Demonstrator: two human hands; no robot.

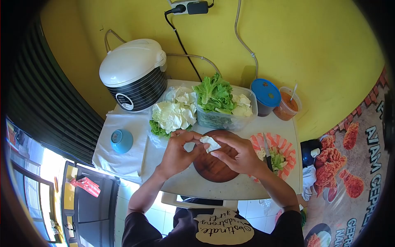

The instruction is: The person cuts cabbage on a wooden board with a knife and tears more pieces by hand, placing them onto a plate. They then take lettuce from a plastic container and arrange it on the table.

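Observation:
Above a round wooden cutting board [214, 168], I hold a small pale piece of cabbage leaf [210, 144] between both hands. My right hand [242, 156] pinches its right side with thumb and forefinger. At its left edge, the curled fingers of my left hand [177, 152] grip it too. On the right, a knife [267, 150] lies across a plate with a pink-and-white rim [288, 144], which has pieces of lettuce [279, 159] and cabbage on it. Torn cabbage leaves [175, 115] are heaped in a plastic bag behind my left hand.
Behind the board stands a clear tub [218, 120] of lettuce [214, 92] and cabbage. A blue-lidded container [265, 94] and an open tub of orange sauce [286, 108] with a spoon are at back right. A rice cooker [133, 76] and blue bowl [121, 141] stand left.

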